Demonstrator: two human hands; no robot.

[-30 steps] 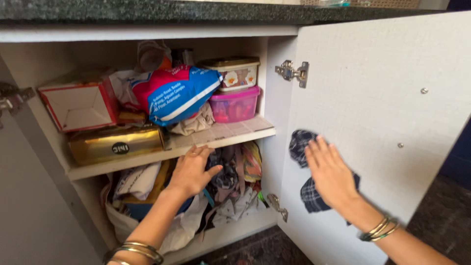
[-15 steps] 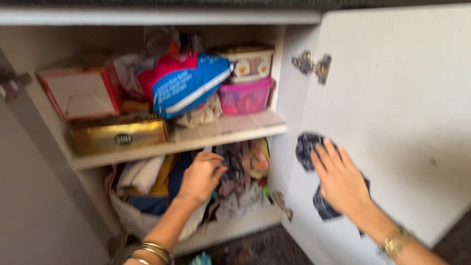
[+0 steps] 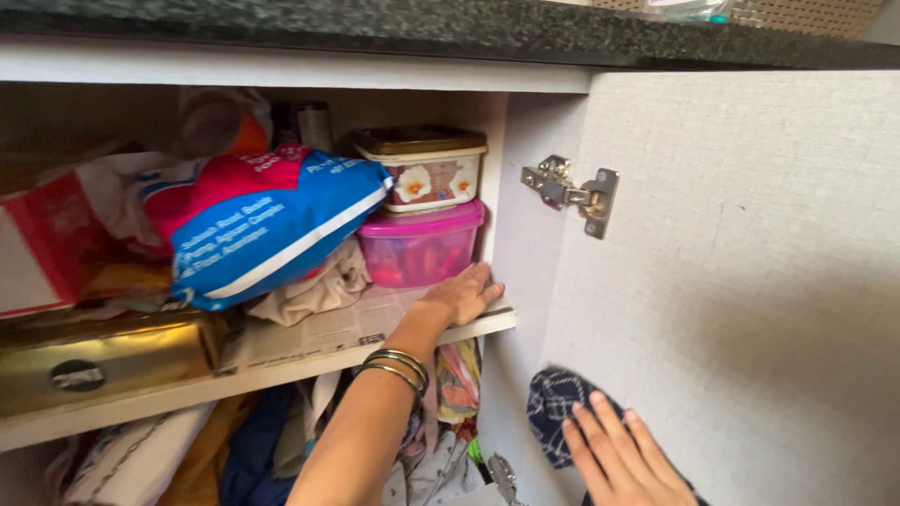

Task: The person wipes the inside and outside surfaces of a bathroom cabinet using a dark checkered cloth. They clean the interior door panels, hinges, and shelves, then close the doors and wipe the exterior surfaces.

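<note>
My left hand rests flat on the newspaper-lined upper shelf of an open cupboard, fingertips touching the base of a pink plastic box. On that box sits a cream flowered container with a brown lid. Two bangles circle my left wrist. My right hand lies flat, fingers spread, pressing a dark blue checked cloth against the inside of the white cupboard door.
A blue, pink and white bag leans on the upper shelf beside a red and white box and a gold tin. Crumpled clothes fill the lower compartment. A metal hinge joins the door. A dark stone counter runs above.
My left hand rose from the clothes in the lower compartment onto the upper shelf by the pink box. The view moved closer and rightward. My right hand stays on the cloth.
</note>
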